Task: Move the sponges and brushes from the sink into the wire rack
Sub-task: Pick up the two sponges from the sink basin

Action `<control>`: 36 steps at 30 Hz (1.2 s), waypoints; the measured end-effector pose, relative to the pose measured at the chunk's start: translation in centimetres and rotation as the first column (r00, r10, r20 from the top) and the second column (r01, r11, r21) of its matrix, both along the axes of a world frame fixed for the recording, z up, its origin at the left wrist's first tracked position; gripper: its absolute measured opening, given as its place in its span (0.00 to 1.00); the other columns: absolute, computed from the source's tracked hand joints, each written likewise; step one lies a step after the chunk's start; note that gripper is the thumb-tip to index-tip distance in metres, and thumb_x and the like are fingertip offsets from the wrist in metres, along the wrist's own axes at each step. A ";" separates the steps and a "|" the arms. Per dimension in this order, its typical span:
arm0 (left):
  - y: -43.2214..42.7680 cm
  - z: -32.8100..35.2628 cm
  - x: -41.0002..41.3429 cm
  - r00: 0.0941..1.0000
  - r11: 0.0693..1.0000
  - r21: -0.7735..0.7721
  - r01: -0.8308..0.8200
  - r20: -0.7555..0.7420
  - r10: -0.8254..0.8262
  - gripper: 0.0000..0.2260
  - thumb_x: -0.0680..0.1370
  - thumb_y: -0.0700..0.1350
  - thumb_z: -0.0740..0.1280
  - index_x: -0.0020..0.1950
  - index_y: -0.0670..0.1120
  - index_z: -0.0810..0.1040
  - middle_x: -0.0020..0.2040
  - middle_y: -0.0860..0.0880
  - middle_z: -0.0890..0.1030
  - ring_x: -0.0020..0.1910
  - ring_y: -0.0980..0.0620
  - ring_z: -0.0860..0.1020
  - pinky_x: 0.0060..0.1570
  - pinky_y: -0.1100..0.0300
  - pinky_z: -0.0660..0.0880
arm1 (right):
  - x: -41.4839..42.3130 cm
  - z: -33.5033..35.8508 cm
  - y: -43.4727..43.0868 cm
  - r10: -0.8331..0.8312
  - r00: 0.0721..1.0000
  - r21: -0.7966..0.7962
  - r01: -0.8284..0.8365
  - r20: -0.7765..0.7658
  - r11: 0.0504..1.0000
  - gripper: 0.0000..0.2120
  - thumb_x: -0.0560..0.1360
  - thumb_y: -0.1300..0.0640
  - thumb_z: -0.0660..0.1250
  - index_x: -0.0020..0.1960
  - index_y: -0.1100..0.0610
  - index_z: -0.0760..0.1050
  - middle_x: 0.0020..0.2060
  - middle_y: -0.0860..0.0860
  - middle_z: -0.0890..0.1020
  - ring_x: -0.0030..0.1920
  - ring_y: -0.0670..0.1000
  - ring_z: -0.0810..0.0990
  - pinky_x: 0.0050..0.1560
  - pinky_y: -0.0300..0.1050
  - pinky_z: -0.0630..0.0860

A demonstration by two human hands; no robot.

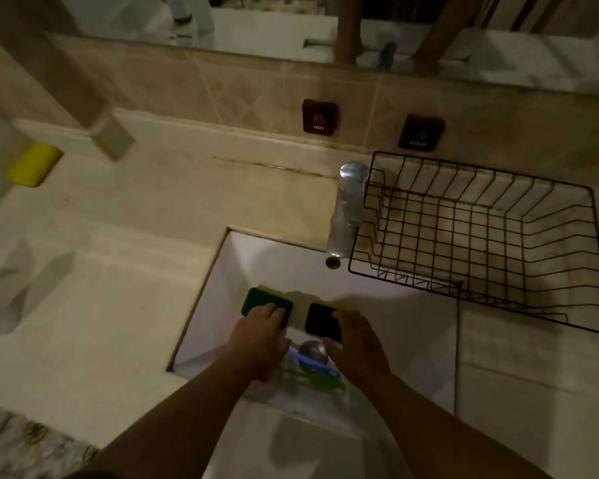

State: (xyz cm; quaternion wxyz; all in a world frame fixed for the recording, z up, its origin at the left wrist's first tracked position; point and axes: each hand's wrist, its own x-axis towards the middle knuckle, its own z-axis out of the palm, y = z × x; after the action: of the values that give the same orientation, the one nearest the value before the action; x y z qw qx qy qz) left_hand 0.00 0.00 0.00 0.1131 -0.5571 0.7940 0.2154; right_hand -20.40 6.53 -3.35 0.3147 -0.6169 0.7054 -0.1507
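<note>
Both hands were down in the sink (412,340). The left hand (260,337) pressed its fingers on the green sponge (261,300), while the right hand (357,344) lay on the dark sponge (320,321); whether either truly gripped, I couldn't tell. Blue and green brushes (313,373) lay by the drain (312,354), between the wrists. The wire rack (491,233) sat right of the sink, the tap (348,209) touching its near-left corner. A yellow bar (33,164) rested far left of the sink.
</note>
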 end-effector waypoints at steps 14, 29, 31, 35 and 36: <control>-4.7 -4.2 -0.1 0.995 0.987 0.142 0.079 0.041 -0.086 0.41 0.73 0.58 0.70 0.79 0.51 0.52 0.79 0.48 0.55 0.77 0.43 0.54 0.69 0.33 0.61 | 0.8 -2.7 -1.8 0.058 0.971 0.070 -0.042 -0.232 0.997 0.39 0.71 0.42 0.72 0.74 0.59 0.62 0.70 0.61 0.67 0.69 0.63 0.66 0.68 0.62 0.64; -4.3 -6.7 0.8 0.997 0.998 0.022 0.058 0.045 -0.059 0.31 0.73 0.51 0.69 0.73 0.51 0.62 0.72 0.48 0.62 0.69 0.45 0.61 0.52 0.44 0.68 | 3.1 -5.4 -1.8 -0.061 0.965 0.059 0.079 -0.257 0.995 0.38 0.67 0.47 0.76 0.72 0.57 0.64 0.67 0.60 0.69 0.65 0.63 0.68 0.64 0.60 0.68; -4.1 -7.0 0.7 0.999 0.999 0.003 0.037 0.030 -0.037 0.29 0.73 0.50 0.69 0.72 0.51 0.63 0.71 0.48 0.63 0.68 0.45 0.61 0.52 0.43 0.68 | 3.2 -5.5 -2.0 -0.063 0.960 0.072 0.086 -0.271 0.994 0.37 0.68 0.47 0.75 0.72 0.55 0.64 0.68 0.58 0.68 0.66 0.62 0.66 0.65 0.58 0.65; -3.8 -7.2 0.4 1.000 1.000 -0.019 0.025 -0.012 -0.025 0.28 0.73 0.48 0.70 0.70 0.50 0.65 0.71 0.48 0.63 0.67 0.44 0.61 0.51 0.44 0.67 | 3.1 -5.4 -2.2 -0.056 0.958 0.071 0.079 -0.281 0.994 0.37 0.69 0.46 0.74 0.72 0.54 0.64 0.68 0.57 0.68 0.66 0.61 0.65 0.65 0.57 0.65; -4.0 -7.2 0.4 1.000 0.999 -0.010 0.030 -0.007 -0.030 0.28 0.73 0.49 0.70 0.71 0.51 0.65 0.71 0.48 0.63 0.68 0.44 0.61 0.52 0.43 0.67 | 3.1 -5.4 -2.2 -0.059 0.959 0.070 0.082 -0.276 0.994 0.37 0.69 0.46 0.74 0.72 0.54 0.63 0.68 0.57 0.68 0.66 0.61 0.65 0.65 0.57 0.65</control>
State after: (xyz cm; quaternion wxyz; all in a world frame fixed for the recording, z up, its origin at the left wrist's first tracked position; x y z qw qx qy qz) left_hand 0.41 -3.98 -7.16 0.1109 -0.5448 0.8038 0.2116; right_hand -17.26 4.32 -8.71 0.2336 -0.5930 0.7691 -0.0466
